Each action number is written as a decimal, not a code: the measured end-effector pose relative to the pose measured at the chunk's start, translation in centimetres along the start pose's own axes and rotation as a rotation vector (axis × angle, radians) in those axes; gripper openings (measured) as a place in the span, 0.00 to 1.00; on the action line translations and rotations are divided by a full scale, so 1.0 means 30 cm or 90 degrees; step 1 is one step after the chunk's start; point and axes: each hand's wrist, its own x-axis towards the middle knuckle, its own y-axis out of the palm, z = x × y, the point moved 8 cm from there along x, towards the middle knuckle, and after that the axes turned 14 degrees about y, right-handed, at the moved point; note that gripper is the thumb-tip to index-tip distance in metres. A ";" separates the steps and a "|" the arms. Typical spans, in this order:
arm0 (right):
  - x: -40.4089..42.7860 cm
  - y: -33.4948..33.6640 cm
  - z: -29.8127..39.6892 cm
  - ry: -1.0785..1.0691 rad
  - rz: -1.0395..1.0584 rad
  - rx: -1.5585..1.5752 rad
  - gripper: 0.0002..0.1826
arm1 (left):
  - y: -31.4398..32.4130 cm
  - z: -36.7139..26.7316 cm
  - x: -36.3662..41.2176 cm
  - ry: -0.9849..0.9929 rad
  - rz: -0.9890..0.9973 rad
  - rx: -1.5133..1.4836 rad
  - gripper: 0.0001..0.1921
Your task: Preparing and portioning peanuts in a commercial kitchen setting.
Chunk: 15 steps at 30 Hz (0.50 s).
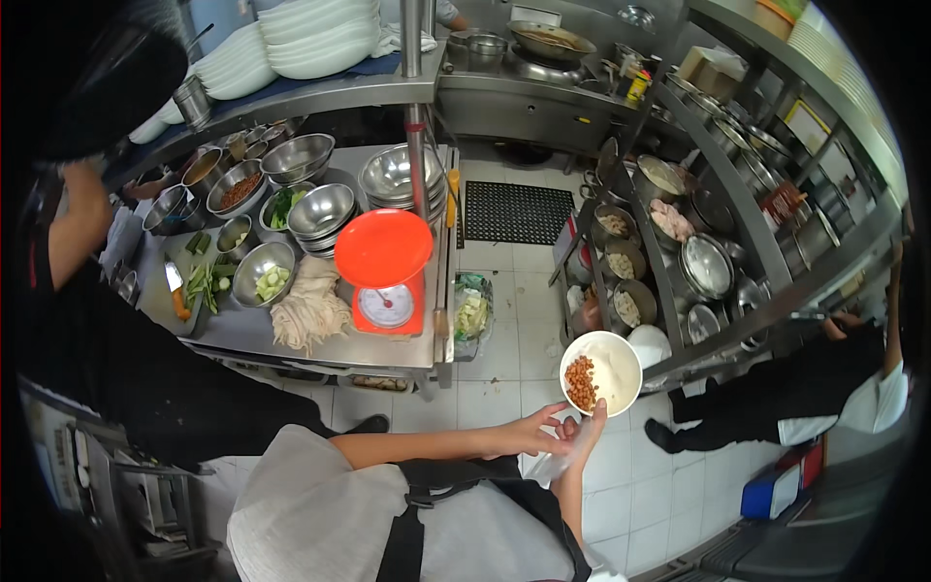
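Observation:
My right hand (593,429) holds a white round tub (625,389), its thumb pressed on the near rim. Inside the tub, reddish-brown peanuts or beans (580,382) lie to one side, and the pale inner wall shows on the other. My left hand (542,433) is just below the tub, its fingers curled at a piece of clear thin plastic (560,460). That plastic hangs between my two hands. Whether it is a bag or a glove, I cannot tell. Both forearms reach out over the tiled floor (484,400).
A steel worktable (393,353) at left bears a red dial scale (387,305), a cloth (311,302), steel bowls (322,212) and a knife (174,291). Co-workers stand at left (145,378) and right (822,378). A steel rack (771,309) with pots stands at right.

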 end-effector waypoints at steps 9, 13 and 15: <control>0.434 0.288 0.287 0.072 0.152 -0.156 0.34 | -0.145 -0.343 0.353 0.307 -0.165 0.419 0.22; 0.528 0.483 0.320 0.185 0.297 -0.231 0.32 | -0.272 -0.543 0.301 0.305 -0.307 0.493 0.14; 0.609 0.543 0.304 0.274 0.317 -0.257 0.31 | -0.367 -0.727 0.188 0.329 -0.432 0.600 0.09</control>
